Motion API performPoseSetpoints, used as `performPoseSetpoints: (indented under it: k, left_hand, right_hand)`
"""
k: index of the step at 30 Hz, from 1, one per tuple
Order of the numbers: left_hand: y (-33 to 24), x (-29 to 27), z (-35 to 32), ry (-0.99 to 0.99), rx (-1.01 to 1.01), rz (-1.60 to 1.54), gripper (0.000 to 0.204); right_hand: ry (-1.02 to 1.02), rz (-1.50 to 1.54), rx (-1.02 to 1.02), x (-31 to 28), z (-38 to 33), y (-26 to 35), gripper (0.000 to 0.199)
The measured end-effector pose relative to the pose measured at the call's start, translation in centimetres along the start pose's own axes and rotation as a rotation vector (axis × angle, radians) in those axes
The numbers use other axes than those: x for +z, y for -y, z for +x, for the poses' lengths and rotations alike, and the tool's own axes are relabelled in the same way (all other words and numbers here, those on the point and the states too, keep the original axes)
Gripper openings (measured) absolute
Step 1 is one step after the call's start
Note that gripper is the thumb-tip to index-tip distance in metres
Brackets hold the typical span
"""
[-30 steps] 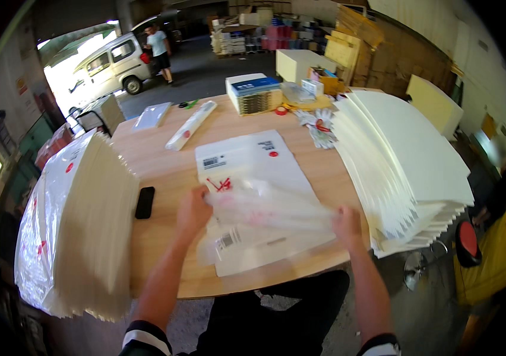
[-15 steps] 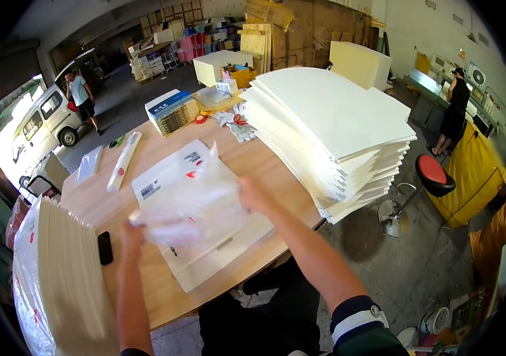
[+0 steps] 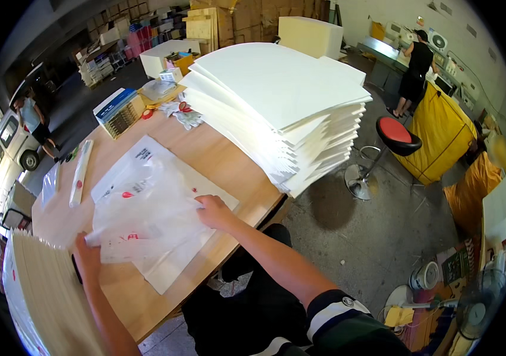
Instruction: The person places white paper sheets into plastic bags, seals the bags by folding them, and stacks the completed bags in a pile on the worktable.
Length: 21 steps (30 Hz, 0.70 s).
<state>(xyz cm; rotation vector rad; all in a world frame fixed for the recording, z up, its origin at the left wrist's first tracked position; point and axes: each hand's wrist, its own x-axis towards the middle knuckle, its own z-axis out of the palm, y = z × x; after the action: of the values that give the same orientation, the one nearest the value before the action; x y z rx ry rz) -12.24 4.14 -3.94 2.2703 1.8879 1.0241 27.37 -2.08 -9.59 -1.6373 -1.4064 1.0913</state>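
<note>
My left hand pinches the near-left corner of a clear plastic bag; my right hand is closed on its right edge. The bag lies flat on the wooden counter, on top of a stack of the same bags, between the tall pile of white foam sheets on the right and the upright white sheets at my left. Risk as I see it: thin film clings, so I may drag two bags at once or shift the stack off the counter's near edge. The leaning foam pile could slide if my elbow bumps it.
</note>
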Motion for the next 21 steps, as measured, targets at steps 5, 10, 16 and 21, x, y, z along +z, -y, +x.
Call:
performPoseSetpoints:
  k: [5,10,16,21]
  left_hand:
    - [-8.9,-4.4,4.8,-0.123,0.284,-0.088,0.024]
    - [-11.5,-1.0,5.6,0.031,0.532,0.088,0.034]
    - [-22.8,-3.7,2.0,0.037,0.709,0.216,0.064]
    - [-26.4,-4.6,-0.5,0.028,0.772,-0.140,0.062]
  right_hand:
    - [-0.254,-0.182,-0.171,1.2,-2.4,-1.2,0.050]
    - [-0.741,-0.213,-0.613,-5.3,-12.3,2.5,0.028]
    - [-1.055,-0.718,-0.770,-22.0,-14.6,5.5,0.028]
    - [-0.733,-0.754,-0.759,-22.8,-11.2,7.3,0.030]
